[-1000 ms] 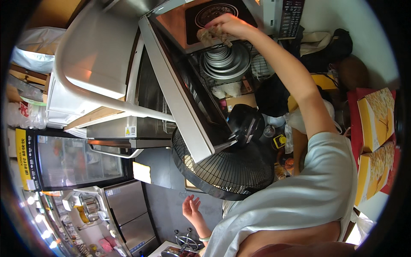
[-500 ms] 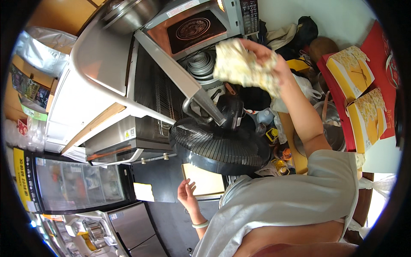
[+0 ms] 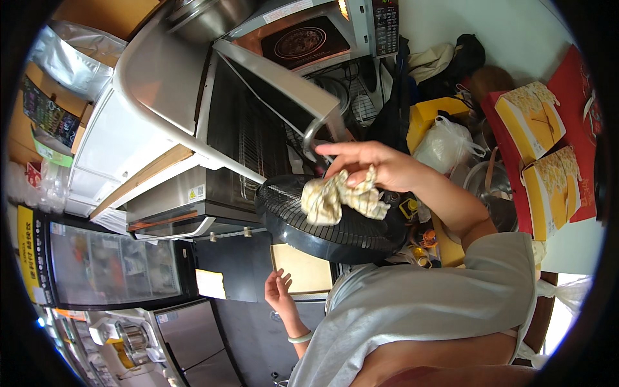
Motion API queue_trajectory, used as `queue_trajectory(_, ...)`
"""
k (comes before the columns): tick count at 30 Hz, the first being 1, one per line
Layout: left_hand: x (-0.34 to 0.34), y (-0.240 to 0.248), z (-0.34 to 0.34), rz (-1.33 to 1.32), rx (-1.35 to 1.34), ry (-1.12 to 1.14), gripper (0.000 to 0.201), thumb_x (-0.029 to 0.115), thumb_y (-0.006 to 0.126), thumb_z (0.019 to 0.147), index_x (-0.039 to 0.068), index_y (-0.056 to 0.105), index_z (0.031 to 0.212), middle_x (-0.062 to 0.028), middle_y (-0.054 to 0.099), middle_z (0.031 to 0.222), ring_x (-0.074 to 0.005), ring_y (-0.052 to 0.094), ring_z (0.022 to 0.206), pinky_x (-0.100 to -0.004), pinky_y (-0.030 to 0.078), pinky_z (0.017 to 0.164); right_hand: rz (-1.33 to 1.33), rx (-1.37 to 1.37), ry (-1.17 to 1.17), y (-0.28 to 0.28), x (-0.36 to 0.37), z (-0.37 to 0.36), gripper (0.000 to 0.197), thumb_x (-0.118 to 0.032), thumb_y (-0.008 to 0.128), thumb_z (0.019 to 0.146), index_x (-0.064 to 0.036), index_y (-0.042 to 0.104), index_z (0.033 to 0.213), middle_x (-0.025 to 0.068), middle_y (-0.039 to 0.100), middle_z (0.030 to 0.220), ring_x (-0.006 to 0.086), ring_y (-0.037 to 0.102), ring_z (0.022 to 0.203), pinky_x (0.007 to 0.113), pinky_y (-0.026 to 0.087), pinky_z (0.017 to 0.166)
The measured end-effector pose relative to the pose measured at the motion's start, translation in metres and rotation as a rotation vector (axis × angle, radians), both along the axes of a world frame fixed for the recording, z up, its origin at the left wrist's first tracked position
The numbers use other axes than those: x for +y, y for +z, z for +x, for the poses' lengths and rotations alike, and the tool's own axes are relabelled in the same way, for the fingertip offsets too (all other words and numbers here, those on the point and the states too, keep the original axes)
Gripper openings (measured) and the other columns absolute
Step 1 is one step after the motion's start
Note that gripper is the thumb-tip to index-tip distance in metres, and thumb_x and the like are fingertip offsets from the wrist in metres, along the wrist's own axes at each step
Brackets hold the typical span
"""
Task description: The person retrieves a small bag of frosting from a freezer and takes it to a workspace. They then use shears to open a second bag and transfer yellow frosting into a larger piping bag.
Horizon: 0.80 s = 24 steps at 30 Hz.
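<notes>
My right hand (image 3: 380,169) grips a crumpled pale yellow and white checked cloth (image 3: 342,198), which hangs over a black round fan (image 3: 329,232). Its index finger reaches to the curved metal handle (image 3: 316,137) of the microwave door (image 3: 284,77); whether they touch I cannot tell. That door stands ajar, and the lit microwave (image 3: 306,42) shows a dark, round-marked plate inside. Lower down, my left hand (image 3: 280,291) hangs with nothing in it, fingers loosely curled and apart, beside a beige tray (image 3: 313,271).
A steel oven (image 3: 174,200) sits left of the fan, below a white shelf (image 3: 155,84). Yellow gift boxes (image 3: 529,122) lie on a red surface at right, near a white plastic bag (image 3: 445,145). A glass-door fridge (image 3: 116,264) stands at lower left.
My right hand has come down and left with the cloth, from in front of the microwave to the door handle. The cloth is more bunched. The door has swung inward; my left hand barely moved.
</notes>
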<state>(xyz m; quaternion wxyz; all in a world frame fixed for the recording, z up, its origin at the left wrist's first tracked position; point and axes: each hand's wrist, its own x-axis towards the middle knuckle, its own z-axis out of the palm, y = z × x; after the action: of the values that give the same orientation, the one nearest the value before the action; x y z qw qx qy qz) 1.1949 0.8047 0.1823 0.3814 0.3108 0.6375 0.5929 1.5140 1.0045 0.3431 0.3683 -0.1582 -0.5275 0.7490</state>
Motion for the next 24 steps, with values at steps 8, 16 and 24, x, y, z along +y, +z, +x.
queue_trajectory(8,0.009,0.002,0.022,-0.031,0.009,0.002,0.023,0.013,0.051,0.093,-0.003,0.053,0.11,-0.0125,0.061,0.103,-0.0198,0.063,0.085,-0.0276,0.052,0.073,-0.027,-0.034,-0.518,-0.006,0.061,0.068,0.08,0.006,0.054,0.08,-0.0094,0.009,0.144,0.0141,0.058,0.108,0.0171,0.059,0.091,0.026,0.051,0.072)
queue_trajectory(16,0.004,0.001,0.04,-0.041,0.086,0.035,0.024,0.017,0.052,0.093,0.0,0.053,0.11,-0.0093,0.063,0.101,-0.0166,0.064,0.082,-0.0262,0.052,0.07,0.033,0.067,-0.767,-0.026,0.193,0.098,0.081,0.004,0.051,0.083,-0.0126,0.002,0.145,0.015,0.054,0.11,0.0177,0.059,0.085,0.029,0.052,0.068)
queue_trajectory(24,-0.037,-0.007,0.042,-0.045,0.055,0.187,0.024,0.015,0.052,0.093,-0.002,0.053,0.11,-0.0113,0.063,0.102,-0.0176,0.064,0.082,-0.0262,0.051,0.071,0.061,0.062,-0.961,-0.025,0.214,0.082,0.08,0.007,0.041,0.083,-0.0152,-0.003,0.145,0.0196,0.048,0.12,0.0236,0.056,0.098,0.033,0.049,0.082)
